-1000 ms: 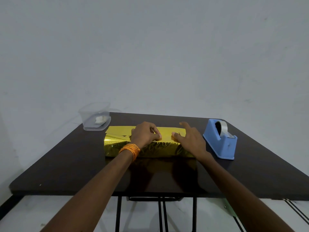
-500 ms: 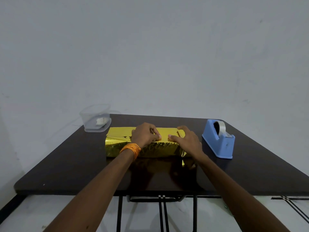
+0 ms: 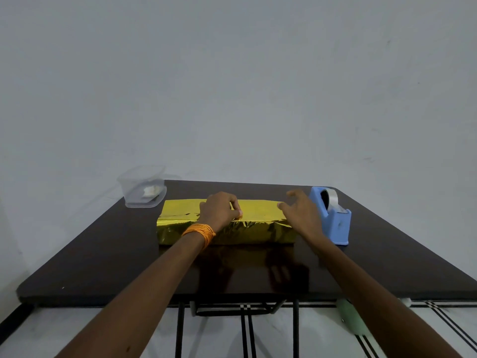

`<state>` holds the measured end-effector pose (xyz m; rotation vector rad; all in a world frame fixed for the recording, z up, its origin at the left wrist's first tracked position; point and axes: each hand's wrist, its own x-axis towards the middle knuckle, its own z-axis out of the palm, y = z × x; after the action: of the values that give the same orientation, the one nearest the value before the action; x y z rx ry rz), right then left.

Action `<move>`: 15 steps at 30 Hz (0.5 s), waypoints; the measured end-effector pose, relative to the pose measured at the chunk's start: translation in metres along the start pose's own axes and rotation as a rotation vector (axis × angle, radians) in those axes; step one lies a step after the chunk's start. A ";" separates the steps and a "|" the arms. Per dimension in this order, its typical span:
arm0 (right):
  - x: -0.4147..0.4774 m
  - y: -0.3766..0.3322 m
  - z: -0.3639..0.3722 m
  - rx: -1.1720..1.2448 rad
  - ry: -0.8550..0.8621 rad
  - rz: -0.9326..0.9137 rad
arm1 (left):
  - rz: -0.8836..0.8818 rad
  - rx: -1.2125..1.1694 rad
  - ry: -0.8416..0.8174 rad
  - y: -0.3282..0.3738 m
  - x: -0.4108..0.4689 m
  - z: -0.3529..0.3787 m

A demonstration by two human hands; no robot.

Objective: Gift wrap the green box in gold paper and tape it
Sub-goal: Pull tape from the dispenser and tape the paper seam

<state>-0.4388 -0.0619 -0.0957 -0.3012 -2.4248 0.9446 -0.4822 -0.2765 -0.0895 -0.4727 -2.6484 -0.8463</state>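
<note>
The box (image 3: 258,228) lies across the middle of the dark table (image 3: 103,259), fully covered in shiny gold paper; no green shows. My left hand (image 3: 219,210), with an orange thread band at the wrist, rests curled on the box's top near the middle, fingertips pressing the paper. My right hand (image 3: 300,210) hovers with fingers spread over the box's right end, between the box and the blue tape dispenser (image 3: 333,215). The dispenser holds a roll of clear tape.
A clear plastic container (image 3: 142,187) with something white inside stands at the back left corner of the table. A plain grey wall rises behind. Black table legs and a tiled floor show below the near edge.
My right hand has lifted off the top of the box and moved right toward the tape dispenser, fingers opening. My left hand stays pressed on the paper.
</note>
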 end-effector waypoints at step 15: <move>0.030 0.081 -0.107 0.127 0.134 0.263 | 0.233 -0.155 -0.047 0.120 0.007 0.060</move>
<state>-0.4045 0.0696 -0.0730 -0.6276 -2.2277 1.1472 -0.4525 -0.1460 -0.0737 -0.8318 -2.5142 -0.9788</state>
